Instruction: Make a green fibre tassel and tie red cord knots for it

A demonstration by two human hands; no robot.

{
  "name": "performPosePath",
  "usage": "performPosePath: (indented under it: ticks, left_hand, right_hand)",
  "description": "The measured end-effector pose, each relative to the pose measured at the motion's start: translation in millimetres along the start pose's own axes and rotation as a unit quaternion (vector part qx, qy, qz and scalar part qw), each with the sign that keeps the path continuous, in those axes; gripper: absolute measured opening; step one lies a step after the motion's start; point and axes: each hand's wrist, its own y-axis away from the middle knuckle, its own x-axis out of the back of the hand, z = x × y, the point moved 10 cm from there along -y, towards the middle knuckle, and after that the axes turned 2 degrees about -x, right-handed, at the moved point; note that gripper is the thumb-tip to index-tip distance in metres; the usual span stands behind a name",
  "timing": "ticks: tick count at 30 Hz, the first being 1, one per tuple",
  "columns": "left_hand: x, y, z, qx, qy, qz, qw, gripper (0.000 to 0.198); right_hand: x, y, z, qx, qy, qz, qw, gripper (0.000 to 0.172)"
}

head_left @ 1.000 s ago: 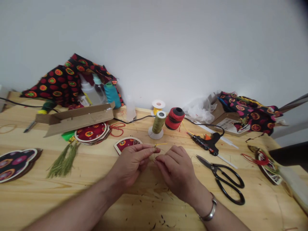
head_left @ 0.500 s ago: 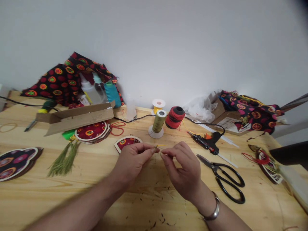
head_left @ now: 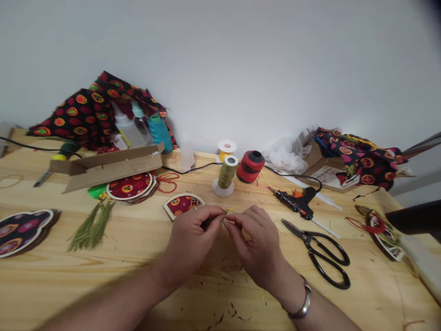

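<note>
My left hand (head_left: 195,241) pinches a short yellow cord (head_left: 227,210) between thumb and forefinger, low over the table. Close beside it, the fingertips of my right hand (head_left: 257,239) are closed on the same cord, near a small knot-like lump. What lies inside the fingers is partly hidden. Just behind my left hand is a fan-shaped ornament (head_left: 181,202) with red patterned fabric and a pale wooden rim. An olive thread spool (head_left: 227,172) stands beyond the fingertips, with a red thread cone (head_left: 251,166) to its right.
Black-handled scissors (head_left: 320,253) lie right of my right hand, below a glue gun (head_left: 296,201). A cardboard tray (head_left: 113,168), round ornaments (head_left: 131,187) and a green tassel (head_left: 91,225) are on the left. A yellow spool (head_left: 227,147) stands near the wall.
My right hand has come in closer to my left, so the fingertips now almost meet. Less of the yellow cord's end sticks out, and it has turned slightly.
</note>
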Motion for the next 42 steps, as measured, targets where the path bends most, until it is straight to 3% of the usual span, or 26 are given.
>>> performPosePath:
  ticks: [9,18,22,29,34,38,42]
  left_hand:
    - [0.5,0.6,3.8,-0.028,-0.005,0.004,1.000,0.014]
    - [0.0,-3.5,-12.6,0.091,0.037,-0.005,0.995,0.008]
    - [-4.6,-3.5,-20.8,0.136,0.075,-0.028,0.987,0.008]
    - [-20.1,2.8,-40.0,0.232,0.230,-0.057,0.943,0.005]
    - [-31.4,5.0,-48.5,0.288,0.352,-0.080,0.887,0.006]
    - [-40.8,6.6,-47.3,0.297,0.412,-0.123,0.853,0.009]
    - [-47.1,10.1,-44.9,0.298,0.419,-0.153,0.844,0.008]
  right_hand:
    - [0.2,-0.9,1.6,-0.009,-0.004,0.004,1.000,0.009]
    - [5.7,-3.2,21.4,-0.113,-0.111,0.032,0.987,0.008]
    - [5.2,-3.3,22.8,-0.122,-0.123,0.031,0.984,0.007]
    - [4.8,-3.0,16.0,-0.080,-0.106,0.028,0.991,0.009]
    - [6.5,-4.8,2.5,0.024,-0.028,0.011,0.999,0.019]
    - [5.5,-0.4,-11.9,0.107,0.034,-0.004,0.994,0.027]
    - [5.9,3.4,-19.7,0.144,0.059,-0.001,0.988,0.021]
